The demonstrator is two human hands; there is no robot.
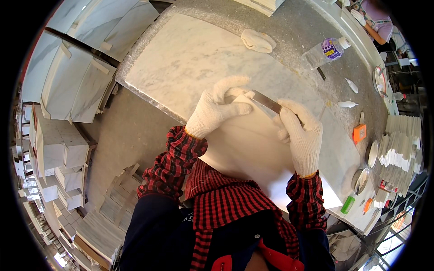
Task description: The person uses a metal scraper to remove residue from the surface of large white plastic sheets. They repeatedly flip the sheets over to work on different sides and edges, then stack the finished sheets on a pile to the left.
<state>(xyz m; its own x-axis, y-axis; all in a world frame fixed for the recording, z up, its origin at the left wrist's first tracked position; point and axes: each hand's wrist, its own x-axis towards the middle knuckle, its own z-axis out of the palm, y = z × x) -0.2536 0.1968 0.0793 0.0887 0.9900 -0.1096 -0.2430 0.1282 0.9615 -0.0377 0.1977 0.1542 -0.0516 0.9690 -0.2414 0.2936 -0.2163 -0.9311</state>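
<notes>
My left hand [218, 108], in a white knitted glove, closes round the upper corner of a smooth white stone tile [246, 142], its thumb lying along the face. The tile slants toward me in front of my body. My right hand [300, 133], gloved alike, is closed on a flat grey metal blade [267, 101], which looks like a scraper. The blade's far end meets or nearly meets the tile's corner beside my left fingers. Behind both hands a large veined marble slab [181, 49] lies flat on the workbench [217, 22].
Beyond the slab are a folded white cloth [257, 40], a plastic bottle [327, 52] and small white squeeze bottles [351, 86]. To the right stand an orange box [359, 133], metal bowls [360, 180] and stacked tiles [400, 144]. Marble panels [74, 77] stand at left. Another person [377, 22] works far right.
</notes>
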